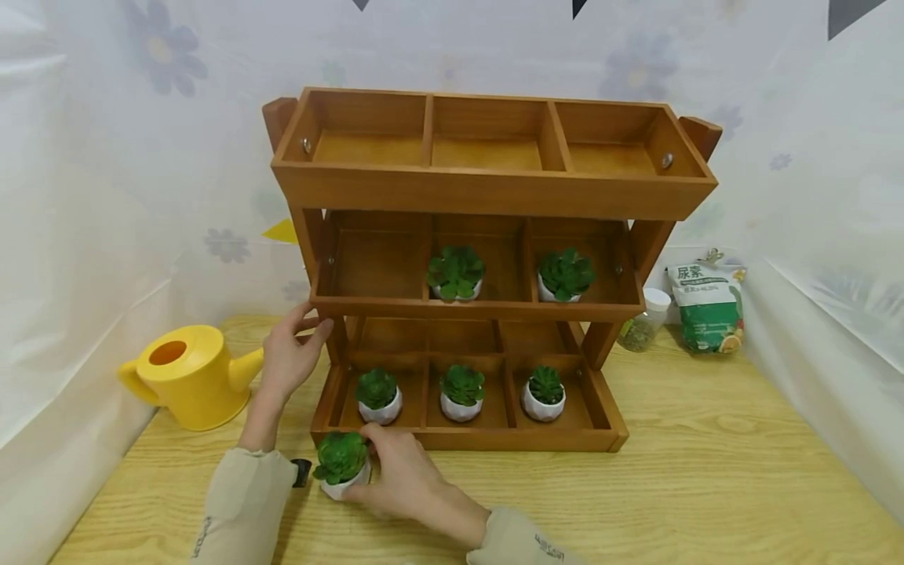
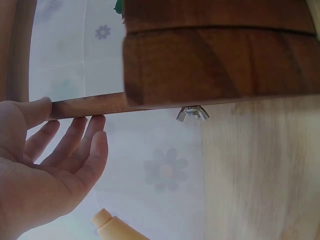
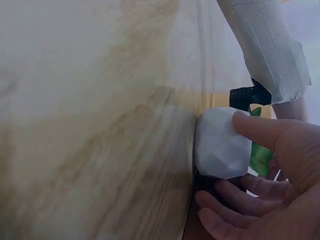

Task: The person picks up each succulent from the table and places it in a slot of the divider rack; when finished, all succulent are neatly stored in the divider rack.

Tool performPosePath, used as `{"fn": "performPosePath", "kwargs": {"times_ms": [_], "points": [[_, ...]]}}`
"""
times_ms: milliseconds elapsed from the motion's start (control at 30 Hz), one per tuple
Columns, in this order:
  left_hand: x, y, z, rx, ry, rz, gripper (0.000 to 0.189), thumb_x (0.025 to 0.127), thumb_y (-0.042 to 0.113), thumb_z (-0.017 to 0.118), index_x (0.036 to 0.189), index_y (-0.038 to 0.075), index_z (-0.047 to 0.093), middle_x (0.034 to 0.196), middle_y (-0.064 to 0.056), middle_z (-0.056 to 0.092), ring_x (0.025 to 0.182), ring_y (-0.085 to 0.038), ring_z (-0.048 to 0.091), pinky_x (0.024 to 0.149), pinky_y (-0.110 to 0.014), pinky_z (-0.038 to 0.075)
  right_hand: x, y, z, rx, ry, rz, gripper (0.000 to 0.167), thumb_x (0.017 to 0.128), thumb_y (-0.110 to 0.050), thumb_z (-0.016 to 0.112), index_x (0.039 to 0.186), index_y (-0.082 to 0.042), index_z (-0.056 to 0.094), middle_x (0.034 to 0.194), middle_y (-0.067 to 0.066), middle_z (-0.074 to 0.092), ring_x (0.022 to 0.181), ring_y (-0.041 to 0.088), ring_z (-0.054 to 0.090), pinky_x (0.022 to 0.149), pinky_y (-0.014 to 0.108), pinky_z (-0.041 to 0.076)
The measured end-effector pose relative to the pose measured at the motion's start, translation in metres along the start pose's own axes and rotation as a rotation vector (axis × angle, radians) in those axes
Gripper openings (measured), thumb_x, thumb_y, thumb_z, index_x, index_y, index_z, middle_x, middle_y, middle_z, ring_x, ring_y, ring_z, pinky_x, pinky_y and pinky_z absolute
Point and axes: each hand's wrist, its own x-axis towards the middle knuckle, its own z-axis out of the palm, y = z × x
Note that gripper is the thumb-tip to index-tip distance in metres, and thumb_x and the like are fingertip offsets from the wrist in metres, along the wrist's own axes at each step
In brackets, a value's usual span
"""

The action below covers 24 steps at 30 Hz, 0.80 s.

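In the head view, a three-tier wooden plant stand (image 1: 494, 195) stands on the table. My left hand (image 1: 295, 353) is at its left side, and the left wrist view has the thumb and fingers (image 2: 95, 142) on opposite sides of a wooden upright (image 2: 90, 106). My right hand (image 1: 402, 475) grips a potted succulent (image 1: 342, 457) by its white faceted pot (image 3: 223, 142), in front of the stand's lower left corner. The pot is close against the tabletop. Other succulents sit in the stand: one in each bottom front compartment (image 1: 462, 392), and two on the middle tier (image 1: 456, 273).
A yellow watering can (image 1: 194, 377) stands left of my left hand, its spout toward the stand. To the right of the stand are a clear jar with a white lid (image 1: 644, 320) and a green and white bag (image 1: 706, 306). Patterned white sheeting (image 1: 812, 196) surrounds the table.
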Motion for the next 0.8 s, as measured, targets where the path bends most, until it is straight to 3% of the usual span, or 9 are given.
{"fn": "performPosePath", "kwargs": {"times_ms": [400,700,800], "points": [[0.0003,-0.0016,-0.0044,0.001,-0.008,-0.018,0.043,0.097,0.021,0.057,0.134,0.0,0.053,0.121,-0.027,0.06,0.106,-0.041,0.061,0.087,-0.053,0.051,-0.0015,-0.0028,-0.0055,-0.09,-0.03,0.049,0.054,0.071,-0.036,0.083,0.114,-0.013,0.06,0.092,-0.005,0.064,0.074,0.002,0.057,0.061,0.019,0.047],[-0.0004,-0.0025,-0.0049,-0.003,0.035,0.022,0.043,0.094,0.021,0.064,0.13,-0.001,0.057,0.114,-0.027,0.064,0.102,-0.041,0.062,0.085,-0.054,0.052,-0.0014,-0.0014,-0.0044,-0.079,-0.058,-0.033,0.043,0.073,-0.03,0.082,0.108,-0.021,0.059,0.091,-0.013,0.063,0.075,-0.001,0.058,0.062,0.017,0.048],[-0.0001,-0.002,-0.0035,-0.005,0.061,0.033,0.042,0.092,0.019,0.066,0.128,-0.002,0.059,0.11,-0.026,0.065,0.099,-0.041,0.063,0.083,-0.053,0.053,-0.001,-0.0008,-0.0033,-0.089,-0.039,-0.052,0.043,0.073,-0.035,0.082,0.107,-0.02,0.059,0.09,-0.013,0.062,0.075,-0.002,0.058,0.062,0.016,0.047]]}}
